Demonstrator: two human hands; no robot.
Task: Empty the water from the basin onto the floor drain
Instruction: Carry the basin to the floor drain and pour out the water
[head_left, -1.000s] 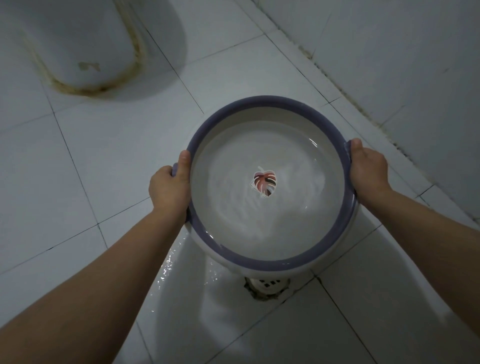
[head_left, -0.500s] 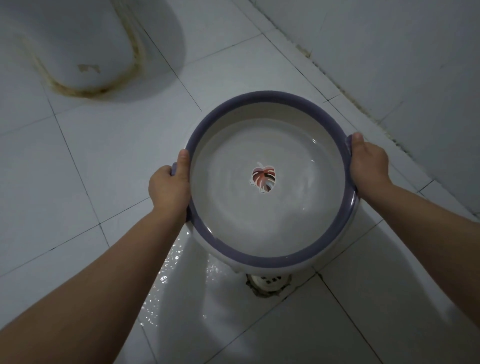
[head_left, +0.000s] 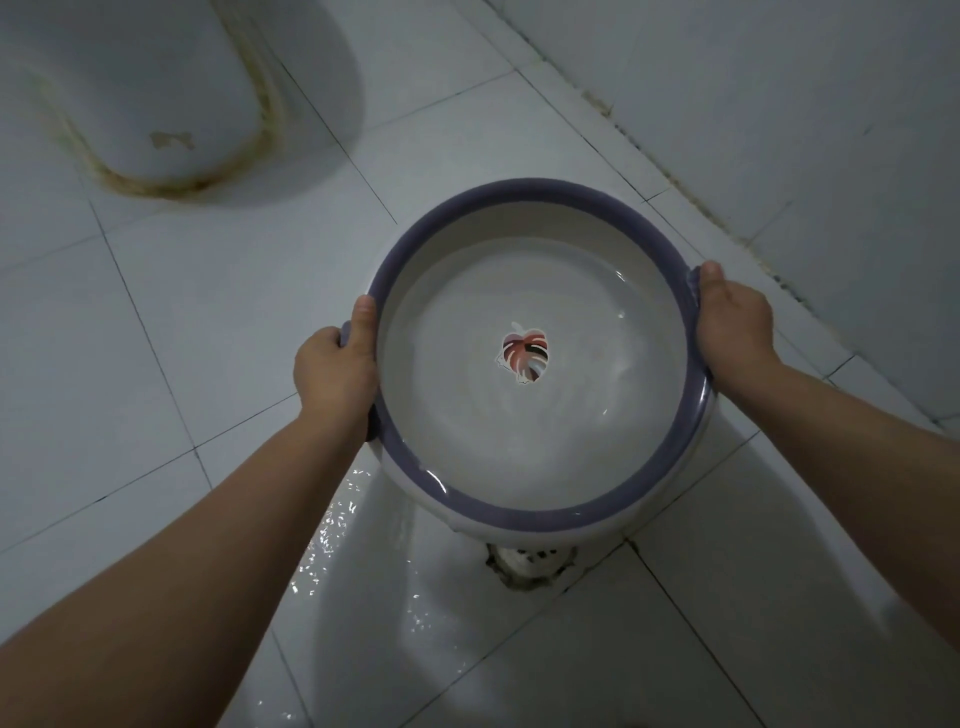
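Note:
A round white basin with a purple rim (head_left: 519, 193) hangs above the floor, held at both sides. A leaf picture (head_left: 525, 358) shows on its bottom through shallow rippling water. My left hand (head_left: 332, 371) grips the rim's left side, thumb on top. Gripping the right side is my right hand (head_left: 732, 325). The basin tips toward me, and water lies against its near edge. The floor drain (head_left: 530, 564) sits just below the near rim, partly hidden by the basin. Wet glints (head_left: 332, 530) spread over the tile to the drain's left.
A toilet base (head_left: 145, 93) with a stained seal stands at the upper left. A tiled wall (head_left: 779, 104) runs along the upper right, meeting the floor close behind the basin. White floor tiles (head_left: 130, 338) stretch out to the left.
The basin has tipped a little more toward me and its near rim sits lower over the drain. The wet patch on the tile has spread. Both hands keep their grip.

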